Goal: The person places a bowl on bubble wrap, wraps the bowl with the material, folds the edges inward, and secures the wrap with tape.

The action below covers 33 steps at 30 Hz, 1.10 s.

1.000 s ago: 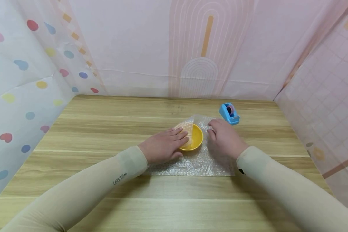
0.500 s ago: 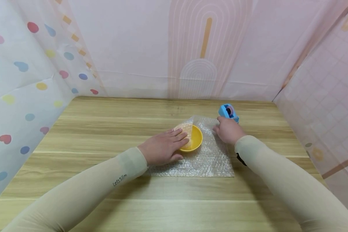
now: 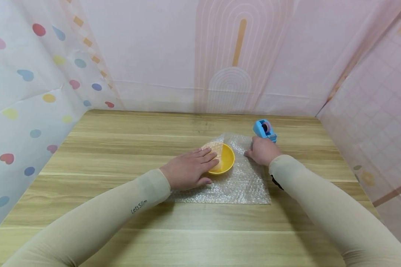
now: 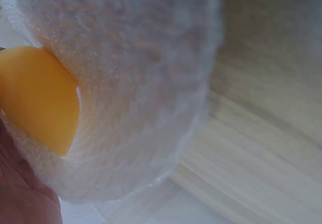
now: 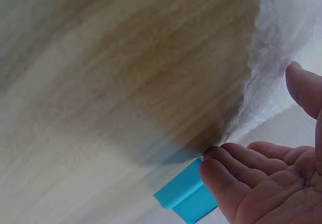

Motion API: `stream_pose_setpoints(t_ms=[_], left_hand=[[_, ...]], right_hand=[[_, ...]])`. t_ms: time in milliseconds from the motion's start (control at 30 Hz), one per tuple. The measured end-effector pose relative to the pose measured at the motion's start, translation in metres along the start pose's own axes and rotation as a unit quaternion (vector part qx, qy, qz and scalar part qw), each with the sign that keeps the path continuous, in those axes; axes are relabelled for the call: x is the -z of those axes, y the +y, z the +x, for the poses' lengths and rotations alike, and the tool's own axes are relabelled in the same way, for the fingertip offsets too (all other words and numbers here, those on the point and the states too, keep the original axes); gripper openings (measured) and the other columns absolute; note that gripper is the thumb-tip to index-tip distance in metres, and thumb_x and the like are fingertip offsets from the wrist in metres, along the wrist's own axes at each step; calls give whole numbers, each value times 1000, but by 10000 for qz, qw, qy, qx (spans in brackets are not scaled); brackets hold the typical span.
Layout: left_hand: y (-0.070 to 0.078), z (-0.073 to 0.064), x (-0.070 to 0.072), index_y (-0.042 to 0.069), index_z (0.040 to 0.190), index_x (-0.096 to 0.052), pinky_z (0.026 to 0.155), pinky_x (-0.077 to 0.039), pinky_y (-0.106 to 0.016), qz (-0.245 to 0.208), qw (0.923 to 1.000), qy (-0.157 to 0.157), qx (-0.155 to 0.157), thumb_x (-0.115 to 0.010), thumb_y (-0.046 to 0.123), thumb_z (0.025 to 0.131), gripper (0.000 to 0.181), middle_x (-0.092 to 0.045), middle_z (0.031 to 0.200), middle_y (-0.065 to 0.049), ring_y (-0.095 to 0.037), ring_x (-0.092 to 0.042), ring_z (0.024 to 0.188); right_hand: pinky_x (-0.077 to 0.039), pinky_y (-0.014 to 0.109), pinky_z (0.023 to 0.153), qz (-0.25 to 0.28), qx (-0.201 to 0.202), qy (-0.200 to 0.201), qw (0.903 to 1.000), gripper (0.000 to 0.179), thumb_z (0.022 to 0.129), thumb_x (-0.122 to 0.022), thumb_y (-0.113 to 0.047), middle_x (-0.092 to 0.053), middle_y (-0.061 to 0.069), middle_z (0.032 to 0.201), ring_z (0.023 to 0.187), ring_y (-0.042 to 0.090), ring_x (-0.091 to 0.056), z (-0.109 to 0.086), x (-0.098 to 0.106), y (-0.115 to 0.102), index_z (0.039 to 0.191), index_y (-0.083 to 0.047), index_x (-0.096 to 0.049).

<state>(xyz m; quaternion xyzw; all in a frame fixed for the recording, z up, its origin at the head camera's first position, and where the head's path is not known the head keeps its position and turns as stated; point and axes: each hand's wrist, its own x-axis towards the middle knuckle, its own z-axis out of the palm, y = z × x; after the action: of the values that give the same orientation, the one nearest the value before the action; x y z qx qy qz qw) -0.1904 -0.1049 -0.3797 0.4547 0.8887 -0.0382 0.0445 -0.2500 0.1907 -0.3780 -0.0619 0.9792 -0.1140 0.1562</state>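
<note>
A yellow bowl (image 3: 228, 160) sits on a sheet of bubble wrap (image 3: 235, 192), and a flap of the wrap is folded over its left part. My left hand (image 3: 190, 167) lies on that flap with fingers extended. In the left wrist view, the bowl's yellow side (image 4: 40, 98) shows beside the wrap. Over the wrap's right edge is my right hand (image 3: 265, 150), holding nothing, its thumb apart from its fingers. Its fingertips are close to a blue tape dispenser (image 3: 261, 128); whether they touch it I cannot tell.
The wood-grain table (image 3: 200, 233) extends around the wrap. A patterned cloth backdrop (image 3: 153, 55) stands behind the table and along both sides.
My right hand has moved right, from above the wrap beside the bowl to the near side of the tape dispenser. My left hand has stayed in place on the flap.
</note>
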Motion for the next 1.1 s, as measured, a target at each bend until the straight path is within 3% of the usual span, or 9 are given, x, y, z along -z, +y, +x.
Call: stream_pose_setpoints(t_ms=[167, 433, 700, 833, 933, 1033, 1100], left_hand=[[0, 0, 0, 15, 165, -36, 136, -18, -41, -1, 10000, -21, 10, -49, 53, 108, 70, -30, 173, -7, -30, -22, 163], [0, -1, 0, 15, 165, -36, 136, -18, -41, -62, 10000, -31, 41, -49, 54, 108, 70, -30, 173, -8, -30, -22, 163], [0, -1, 1, 16, 165, -36, 136, -17, -42, -57, 10000, -66, 45, -49, 54, 108, 70, -29, 174, -8, -30, -22, 164], [0, -1, 1, 15, 165, -36, 136, -18, -42, -14, 10000, -59, 28, -49, 54, 108, 70, -30, 173, -8, -30, -22, 163], [0, -1, 1, 15, 165, -36, 136, -18, -42, 50, 10000, -37, 3, -48, 54, 108, 70, -30, 173, -8, -30, -23, 163], [0, -1, 1, 15, 165, -37, 136, -19, -42, 104, 9999, -10, -26, -48, 54, 108, 70, -31, 173, -8, -30, -24, 163], [0, 0, 1, 15, 165, -37, 136, -19, -42, 117, 9999, -5, -39, -48, 54, 108, 70, -31, 173, -8, -30, -24, 163]], right_hand=[[-63, 43, 83, -167, 60, -6, 9998, 47, 104, -66, -40, -70, 12, 96, 84, 26, -66, 2, -1, -1, 123, 2, -59], [-63, 50, 94, -321, -19, -35, 9995, 50, 104, -66, -42, -72, 15, 102, 89, 27, -69, 5, -4, -2, 126, 3, -58], [-64, 47, 86, -265, 9, 10, 9996, 49, 103, -67, -40, -70, 13, 97, 83, 26, -67, 7, -5, -1, 125, 3, -57], [-64, 48, 90, -221, 78, 99, 9997, 49, 102, -69, -38, -70, 14, 100, 85, 26, -68, 7, -6, -2, 128, 2, -56], [-63, 50, 97, -125, 122, 182, 9997, 53, 101, -71, -34, -71, 18, 111, 94, 29, -70, 6, -6, -4, 135, 2, -53], [-57, 54, 108, 74, 146, 235, 9996, 63, 101, -71, -29, -66, 24, 134, 117, 37, -68, 6, -6, -6, 148, 3, -45], [-51, 57, 115, 298, 133, 270, 9991, 66, 103, -69, -24, -57, 25, 149, 134, 41, -60, 6, -5, -7, 155, 1, -38]])
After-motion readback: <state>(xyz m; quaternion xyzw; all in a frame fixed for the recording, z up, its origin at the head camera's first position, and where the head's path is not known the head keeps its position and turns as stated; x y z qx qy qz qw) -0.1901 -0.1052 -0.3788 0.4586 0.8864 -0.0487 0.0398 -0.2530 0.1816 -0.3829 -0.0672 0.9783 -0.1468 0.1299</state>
